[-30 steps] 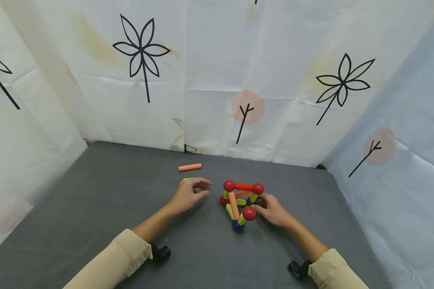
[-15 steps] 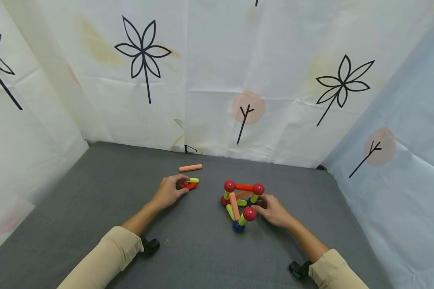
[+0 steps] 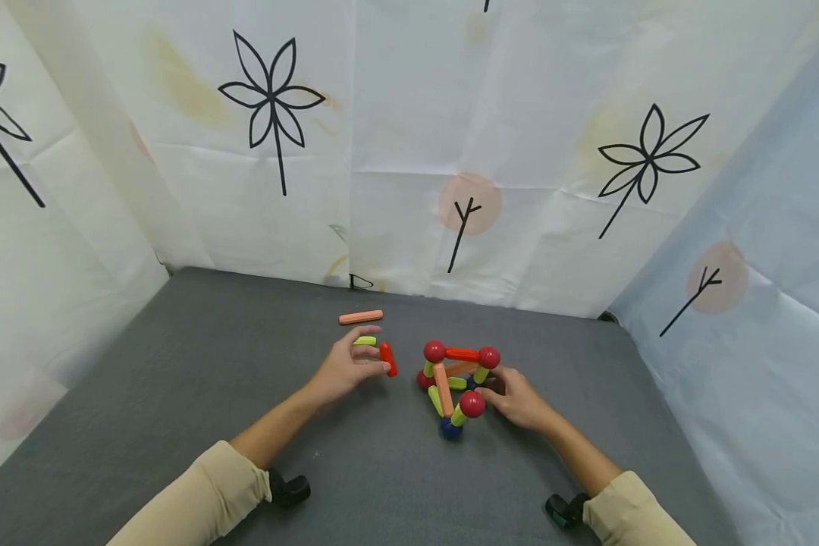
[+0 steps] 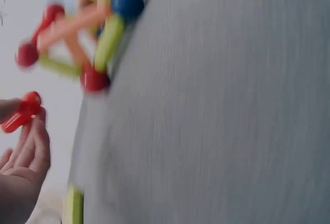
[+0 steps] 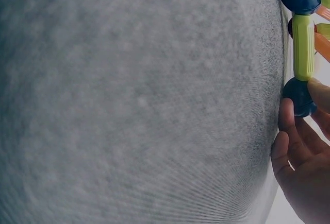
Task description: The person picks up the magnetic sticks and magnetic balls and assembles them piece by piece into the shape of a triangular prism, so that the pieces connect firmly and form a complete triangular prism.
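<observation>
My left hand (image 3: 344, 371) pinches a red stick (image 3: 388, 359) between thumb and fingers, just left of the ball-and-stick frame. Red balls, blue balls and lime, orange and red sticks make up that frame (image 3: 443, 390), which stands on the table. In the left wrist view the held red stick (image 4: 21, 113) lies across the fingertips; the frame is blurred there. My right hand (image 3: 521, 396) grips a blue ball at the frame's lower right. The right wrist view has the thumb and fingers around this blue ball (image 5: 300, 95), joined to a lime stick (image 5: 303, 46).
A loose orange stick (image 3: 360, 317) lies toward the back of the grey table (image 3: 396, 485). Just behind my left fingers is a lime stick (image 3: 365, 341), partly hidden. A white printed cloth (image 3: 389, 136) encloses the back and sides.
My left hand first moved left to the loose sticks, took the red stick, then came back right with it raised. My right hand and the frame have stayed in place.
</observation>
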Motion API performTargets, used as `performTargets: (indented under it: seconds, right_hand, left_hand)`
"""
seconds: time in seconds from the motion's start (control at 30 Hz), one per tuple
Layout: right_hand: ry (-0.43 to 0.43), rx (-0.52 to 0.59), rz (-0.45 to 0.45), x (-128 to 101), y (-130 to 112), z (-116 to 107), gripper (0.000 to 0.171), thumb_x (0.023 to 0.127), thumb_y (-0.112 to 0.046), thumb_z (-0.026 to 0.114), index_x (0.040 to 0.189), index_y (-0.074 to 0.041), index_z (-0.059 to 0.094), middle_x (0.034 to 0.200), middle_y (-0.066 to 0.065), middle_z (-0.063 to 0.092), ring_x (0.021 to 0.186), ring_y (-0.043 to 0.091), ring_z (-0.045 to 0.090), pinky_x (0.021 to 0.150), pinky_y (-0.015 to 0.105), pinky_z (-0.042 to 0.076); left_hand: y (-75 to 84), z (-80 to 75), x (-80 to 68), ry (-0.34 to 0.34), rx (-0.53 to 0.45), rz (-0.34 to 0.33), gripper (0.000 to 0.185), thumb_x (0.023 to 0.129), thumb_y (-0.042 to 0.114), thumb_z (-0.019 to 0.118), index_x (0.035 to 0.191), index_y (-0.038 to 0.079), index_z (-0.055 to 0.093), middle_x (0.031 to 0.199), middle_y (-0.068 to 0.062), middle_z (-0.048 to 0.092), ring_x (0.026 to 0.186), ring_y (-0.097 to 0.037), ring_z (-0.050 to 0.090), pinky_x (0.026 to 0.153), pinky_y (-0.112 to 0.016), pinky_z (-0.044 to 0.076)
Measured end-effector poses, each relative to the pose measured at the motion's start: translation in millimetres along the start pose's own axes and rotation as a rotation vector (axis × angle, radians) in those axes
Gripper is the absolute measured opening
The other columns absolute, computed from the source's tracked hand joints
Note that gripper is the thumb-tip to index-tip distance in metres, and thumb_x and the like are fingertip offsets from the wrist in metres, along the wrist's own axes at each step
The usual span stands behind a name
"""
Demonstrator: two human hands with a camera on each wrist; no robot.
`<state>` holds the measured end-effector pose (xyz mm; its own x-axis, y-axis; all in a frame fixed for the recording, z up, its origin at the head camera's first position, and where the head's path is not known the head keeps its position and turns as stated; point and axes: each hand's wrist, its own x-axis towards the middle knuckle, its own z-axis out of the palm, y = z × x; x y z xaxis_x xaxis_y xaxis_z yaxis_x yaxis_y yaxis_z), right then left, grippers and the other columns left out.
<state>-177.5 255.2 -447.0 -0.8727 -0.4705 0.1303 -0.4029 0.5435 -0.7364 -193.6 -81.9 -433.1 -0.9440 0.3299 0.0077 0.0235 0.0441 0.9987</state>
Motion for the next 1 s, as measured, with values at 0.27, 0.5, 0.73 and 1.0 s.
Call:
performTargets:
  seconds: [0.27,0.5,0.73,1.0]
  right_hand:
    - [-0.016,0.024,0.004,0.0,-2.8,-0.9,0.027,0.097,-0.009,0.064,0.119,0.005,0.061,0.11,0.016,0.066,0.093,0.025,0.065,0.079,0.036,0.054]
    - [-0.011,0.013,0.002,0.9,-0.8,0.1,0.027,0.096,-0.009,0.065,0.119,0.004,0.061,0.109,0.015,0.067,0.094,0.026,0.066,0.081,0.035,0.055]
    - [-0.012,0.029,0.0,2.7,2.0,1.5,0.023,0.096,-0.006,0.065,0.117,0.002,0.062,0.109,0.014,0.067,0.095,0.026,0.067,0.083,0.034,0.055]
    - [-0.006,0.033,-0.002,1.5,3.3,1.1,0.021,0.096,-0.009,0.066,0.112,0.003,0.061,0.097,0.012,0.066,0.083,0.022,0.066,0.071,0.03,0.053]
  left_hand:
    - [12.5,58.3,-13.4,-0.027,-0.229,-0.119,0.069,0.089,0.011,0.076,0.147,0.013,0.039,0.098,-0.008,0.068,0.09,-0.023,0.068,0.09,-0.039,0.054]
    - [14.2,89.9,-14.1,0.075,-0.32,-0.091,0.077,0.088,0.009,0.076,0.15,0.011,0.031,0.1,-0.011,0.072,0.094,-0.024,0.07,0.092,-0.041,0.054]
    - [15.1,98.6,-12.8,0.042,-0.324,-0.102,0.078,0.089,0.012,0.076,0.151,0.013,0.029,0.103,-0.012,0.073,0.095,-0.023,0.07,0.096,-0.042,0.051]
    - [16.5,97.8,-3.5,0.09,-0.402,-0.243,0.077,0.09,0.018,0.075,0.15,0.007,0.029,0.1,-0.012,0.073,0.083,-0.02,0.072,0.083,-0.035,0.057]
